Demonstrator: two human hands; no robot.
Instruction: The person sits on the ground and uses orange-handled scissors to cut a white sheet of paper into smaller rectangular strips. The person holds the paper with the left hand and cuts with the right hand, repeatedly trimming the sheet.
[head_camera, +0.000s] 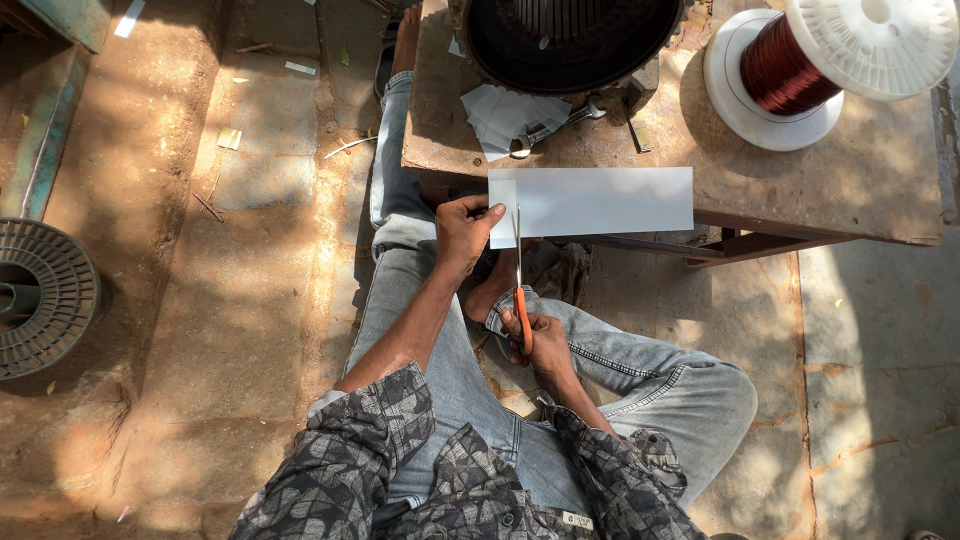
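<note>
Plainly, the biggest thing in view is the worn tabletop (880, 190), and everything else can be placed from it. On its far edge sits a large dark round metal housing (565, 40), and to the right of that a white plastic spool (800, 70) wound with reddish-brown wire. Just in front of the housing lies a small heap of cut white slips (500, 115) with a metal spanner (560, 125) across them. Well off to the left of the tabletop, on the dirt floor, rests an empty grey reel (45, 295). Over the near edge of the tabletop hangs a long white sheet (600, 200), partly resting on it. The left hand (462, 232) is closed on the sheet's left end, thumb on top. The right hand (545, 345) is wrapped around the orange handles of a pair of scissors (519, 290), whose blades run up into the sheet near the pinched end. That sheet looks thin, light and somewhat stiff, likely to crease or flop if held far from the cut, so a pinch close beside the blades seems the sound grip.
</note>
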